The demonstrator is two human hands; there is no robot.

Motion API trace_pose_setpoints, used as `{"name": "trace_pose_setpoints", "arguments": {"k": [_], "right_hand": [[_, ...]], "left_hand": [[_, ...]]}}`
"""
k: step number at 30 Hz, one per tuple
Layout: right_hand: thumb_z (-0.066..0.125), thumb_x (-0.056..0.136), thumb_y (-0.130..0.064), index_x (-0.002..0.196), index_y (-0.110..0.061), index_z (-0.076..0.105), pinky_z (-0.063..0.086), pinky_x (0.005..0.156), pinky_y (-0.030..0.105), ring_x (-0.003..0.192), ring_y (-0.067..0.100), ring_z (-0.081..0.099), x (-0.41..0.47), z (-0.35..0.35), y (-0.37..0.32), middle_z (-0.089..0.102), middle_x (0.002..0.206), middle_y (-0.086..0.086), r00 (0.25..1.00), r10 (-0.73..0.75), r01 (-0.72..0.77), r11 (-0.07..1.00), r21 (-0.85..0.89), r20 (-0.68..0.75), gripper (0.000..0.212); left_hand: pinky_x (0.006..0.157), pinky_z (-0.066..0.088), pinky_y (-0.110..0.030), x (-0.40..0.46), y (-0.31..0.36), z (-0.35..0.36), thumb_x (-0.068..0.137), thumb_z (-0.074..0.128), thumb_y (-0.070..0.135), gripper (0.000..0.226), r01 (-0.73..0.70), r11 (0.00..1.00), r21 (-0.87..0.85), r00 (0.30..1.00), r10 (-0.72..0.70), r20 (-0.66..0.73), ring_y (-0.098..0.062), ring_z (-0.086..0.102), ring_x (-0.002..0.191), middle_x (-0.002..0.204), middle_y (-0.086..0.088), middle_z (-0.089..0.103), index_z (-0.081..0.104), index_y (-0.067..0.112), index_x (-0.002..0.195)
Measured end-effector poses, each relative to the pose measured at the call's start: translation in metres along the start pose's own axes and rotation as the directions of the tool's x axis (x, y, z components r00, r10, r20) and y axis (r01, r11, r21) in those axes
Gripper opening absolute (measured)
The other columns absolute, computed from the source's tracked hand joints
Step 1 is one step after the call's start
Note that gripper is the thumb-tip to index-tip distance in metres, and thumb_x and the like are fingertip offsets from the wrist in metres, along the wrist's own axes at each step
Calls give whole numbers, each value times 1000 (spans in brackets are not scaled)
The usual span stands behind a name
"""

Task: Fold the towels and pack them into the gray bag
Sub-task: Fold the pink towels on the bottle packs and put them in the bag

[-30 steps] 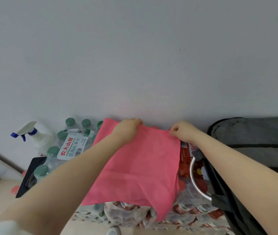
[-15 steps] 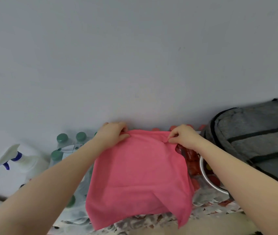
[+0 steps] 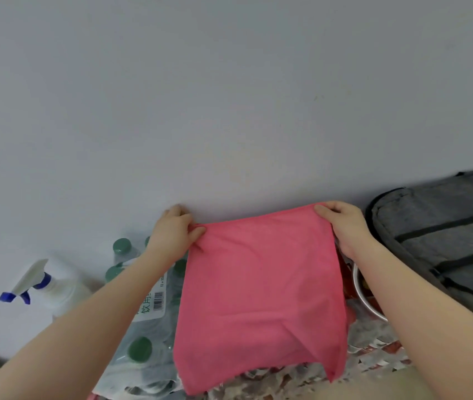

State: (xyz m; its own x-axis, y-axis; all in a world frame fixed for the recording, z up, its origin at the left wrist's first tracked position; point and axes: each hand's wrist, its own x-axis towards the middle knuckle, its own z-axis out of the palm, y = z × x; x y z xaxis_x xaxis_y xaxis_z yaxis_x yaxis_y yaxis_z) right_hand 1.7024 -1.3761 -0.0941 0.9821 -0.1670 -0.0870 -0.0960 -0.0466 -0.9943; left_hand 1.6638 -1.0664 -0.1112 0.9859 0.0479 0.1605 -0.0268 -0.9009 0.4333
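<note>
Pink towel (image 3: 261,293) hangs in the air in front of a pale wall (image 3: 229,96), held up by its two top corners and spread nearly flat. Lower edge droops unevenly; bottom right corner hangs lowest, with a diagonal crease above it.

Left hand (image 3: 173,235): fingers curled, thumb pressed forward, pinching the top left corner of the towel. Fabric bunches slightly at the pinch.

Right hand (image 3: 342,223): thumb on the near face of the towel, fingers wrapped behind the top right corner, gripping it. Both forearms reach up from the lower edge of view.

Gray bag (image 3: 443,235) lies at far right, against the wall, with black zipper lines and black trim; well to the right of the towel, just beyond the right forearm. Whether it is open cannot be told from this view.

Behind and below the towel: a shrink-wrapped pack of water bottles (image 3: 143,327) with green caps, partly hidden by the left forearm. White spray bottle (image 3: 53,287) with blue trigger stands at far left. A metal bowl (image 3: 365,298) rim shows between the towel and the right forearm, among red-printed packaging (image 3: 373,350).
</note>
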Motion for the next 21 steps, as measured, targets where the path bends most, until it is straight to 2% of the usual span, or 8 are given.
{"name": "trace_pose_setpoints", "arguments": {"k": [3, 6, 9, 14, 16, 18, 20, 21], "right_hand": [[56, 87, 1, 76, -9, 60, 51, 54, 15, 51, 1, 58, -13, -7, -9, 66, 54, -8, 997, 1, -14, 985, 175, 76, 15], [51, 89, 2, 77, -9, 57, 51, 55, 16, 53, 2, 59, -29, -13, -19, 65, 56, -8, 991, -27, -12, 956, 293, 130, 17], [47, 90, 2, 76, -10, 55, 51, 57, 17, 54, 3, 59, -47, -19, -31, 65, 56, -7, 988, -52, -9, 921, 389, 147, 19], [43, 87, 0, 67, -12, 56, 50, 56, 18, 55, 8, 60, -87, -38, -50, 64, 58, -3, 970, -74, -68, 830, 554, 230, 27], [51, 77, -2, 56, -17, 59, 45, 58, 22, 53, 8, 57, -105, -47, -53, 61, 56, -3, 961, -70, -108, 793, 600, 267, 27], [70, 59, -10, 51, -18, 58, 41, 58, 23, 53, 9, 55, -124, -56, -55, 59, 55, -4, 942, -84, -144, 775, 615, 326, 17], [84, 31, -20, 49, -19, 58, 41, 58, 21, 53, 10, 55, -142, -66, -52, 59, 54, -5, 907, -98, -187, 778, 600, 409, 31], [86, 26, -22, 49, -18, 59, 43, 60, 22, 55, 11, 57, -151, -70, -50, 60, 55, -4, 888, -101, -212, 775, 595, 448, 36]], "left_hand": [[60, 37, -30, -11, 1, -14, 82, 67, 28, 30, 145, 957, -250, 987, -123, 101, -24, 53, 73, 72, -6, 55, 51, 14, 62], [49, 36, -17, -27, 10, -31, 81, 68, 24, 26, 240, 794, -558, 971, -184, 155, -13, 43, 56, 61, -2, 51, 53, 14, 63], [42, 36, -8, -45, 26, -51, 83, 66, 15, 20, 179, 623, -762, 973, -227, 44, -1, 45, 46, 63, -1, 51, 55, 12, 66], [51, 38, -14, -85, 55, -79, 86, 57, 2, 23, 25, 392, -920, 973, -222, -68, -1, 46, 50, 51, 12, 52, 55, 13, 66], [48, 32, -18, -106, 65, -84, 79, 57, 7, 21, 9, 297, -955, 972, -226, -61, -4, 41, 50, 50, 12, 50, 57, 18, 62], [47, 29, -21, -131, 74, -87, 77, 55, 8, 25, -10, 239, -971, 969, -236, -68, -5, 41, 50, 52, 11, 51, 58, 23, 57], [47, 34, -18, -157, 80, -90, 83, 51, 2, 33, -52, 194, -980, 972, -214, -94, -4, 47, 50, 54, 11, 55, 59, 23, 59], [46, 36, -16, -170, 82, -92, 84, 50, 0, 35, -69, 196, -978, 973, -202, -109, -4, 49, 50, 55, 11, 57, 60, 23, 59]]}}
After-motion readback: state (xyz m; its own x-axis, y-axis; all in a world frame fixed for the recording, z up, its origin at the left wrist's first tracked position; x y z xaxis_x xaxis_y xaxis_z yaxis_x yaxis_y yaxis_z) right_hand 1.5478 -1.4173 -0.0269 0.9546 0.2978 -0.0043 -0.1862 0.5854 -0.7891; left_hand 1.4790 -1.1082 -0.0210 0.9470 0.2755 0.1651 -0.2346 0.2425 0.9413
